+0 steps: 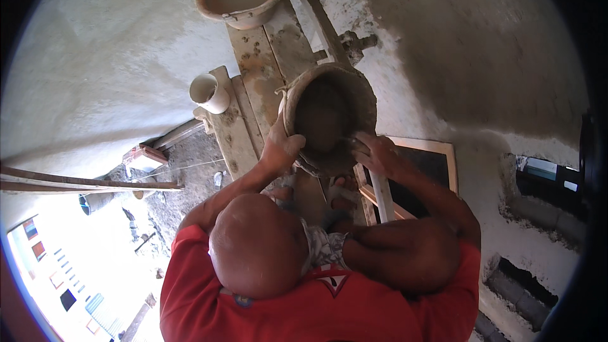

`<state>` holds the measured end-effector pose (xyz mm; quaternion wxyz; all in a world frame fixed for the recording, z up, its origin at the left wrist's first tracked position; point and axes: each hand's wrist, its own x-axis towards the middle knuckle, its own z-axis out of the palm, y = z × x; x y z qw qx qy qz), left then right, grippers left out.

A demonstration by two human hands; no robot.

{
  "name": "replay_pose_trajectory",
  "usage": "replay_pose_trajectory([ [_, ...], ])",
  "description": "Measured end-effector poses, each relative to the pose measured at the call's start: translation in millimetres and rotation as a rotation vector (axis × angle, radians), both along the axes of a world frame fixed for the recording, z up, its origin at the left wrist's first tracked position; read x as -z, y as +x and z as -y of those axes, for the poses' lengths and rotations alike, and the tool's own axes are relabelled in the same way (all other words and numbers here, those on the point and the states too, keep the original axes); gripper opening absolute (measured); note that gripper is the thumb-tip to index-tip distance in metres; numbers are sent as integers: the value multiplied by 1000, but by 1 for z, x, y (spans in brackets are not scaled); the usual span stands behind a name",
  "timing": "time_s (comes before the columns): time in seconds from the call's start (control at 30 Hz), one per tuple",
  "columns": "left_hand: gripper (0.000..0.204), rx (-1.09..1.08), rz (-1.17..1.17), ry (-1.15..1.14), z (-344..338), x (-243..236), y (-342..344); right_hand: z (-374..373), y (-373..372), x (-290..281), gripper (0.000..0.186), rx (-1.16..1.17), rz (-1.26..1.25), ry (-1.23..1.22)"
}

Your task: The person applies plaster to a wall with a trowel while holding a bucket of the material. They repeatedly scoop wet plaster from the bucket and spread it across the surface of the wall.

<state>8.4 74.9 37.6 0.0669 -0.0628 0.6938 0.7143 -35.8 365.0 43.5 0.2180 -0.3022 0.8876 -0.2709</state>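
A mud-caked grey bucket [365,95] is tilted toward me above the wooden planks, with dark grey material inside. My left hand [282,145] grips its left side, thumb over the rim. My right hand [375,151] is on the lower right side, fingers curled over the rim into the bucket. Both my feet [342,196] show below it on the plank, near my bent knees.
Farther along the planks [247,57] stand a wide basin [242,22] of cloudy water and a white cup [218,100]. A wooden post [323,25], rough plastered walls [475,38] and a wood-framed opening [449,171] surround me. A bright drop lies at lower left.
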Motion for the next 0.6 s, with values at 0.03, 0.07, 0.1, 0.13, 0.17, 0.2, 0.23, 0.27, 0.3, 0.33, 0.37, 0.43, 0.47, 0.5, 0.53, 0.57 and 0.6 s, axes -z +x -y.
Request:
replay_pose_trajectory([
  [0.03, 26, -6, 25, 22, 1, 6, 0, -7, 2, -1, 41, 31, -63, 18],
  [0.07, 25, -6, 67, 48, 1, 6, 0, -7, 2, -4, 41, 55, -115, 37],
  [0.1, 24, -6, 112, 72, 2, 6, 1, -7, -1, -8, 42, 57, -93, 97],
  [0.13, 23, 9, 161, 99, 4, 6, 0, -7, -4, -11, 43, 62, -71, 157],
  [0.17, 23, -4, 179, 128, 7, 9, -1, -3, -7, -17, 43, 70, -52, 214],
  [0.2, 22, -20, 199, 159, 10, 11, -2, -3, -9, -19, 44, 71, -72, 183],
  [0.23, 23, -64, 191, 195, 13, 26, 1, -3, -11, -20, 45, 74, -92, 152],
  [0.27, 23, -135, 200, 218, 20, 36, 15, 2, -11, -14, 46, 52, -93, 107],
  [0.3, 24, -98, 229, 200, 22, 35, 9, 0, -15, -31, 48, 87, -44, 169],
  [0.33, 25, -59, 257, 179, 24, 34, 4, -1, -19, -50, 49, 126, 8, 228],
  [0.37, 26, -43, 284, 143, 27, 32, 2, 4, -24, -62, 51, 146, 62, 269],
  [0.43, 25, -153, 251, 323, 20, 20, 4, 11, -29, -83, 44, 185, 72, 181],
  [0.47, 24, -211, 246, 413, 17, 13, 7, 19, -30, -107, 42, 207, 94, 155],
  [0.5, 24, -219, 245, 412, 19, 9, 11, 26, -31, -125, 40, 225, 127, 124],
  [0.53, 24, -219, 243, 416, 22, 5, 12, 25, -32, -137, 37, 203, 48, 92],
  [0.57, 24, -228, 238, 409, 27, -4, 14, 26, -34, -150, 37, 178, 78, 57],
  [0.6, 22, -289, 284, 385, 26, -20, 16, 28, -36, -161, 38, 153, 111, 24],
])
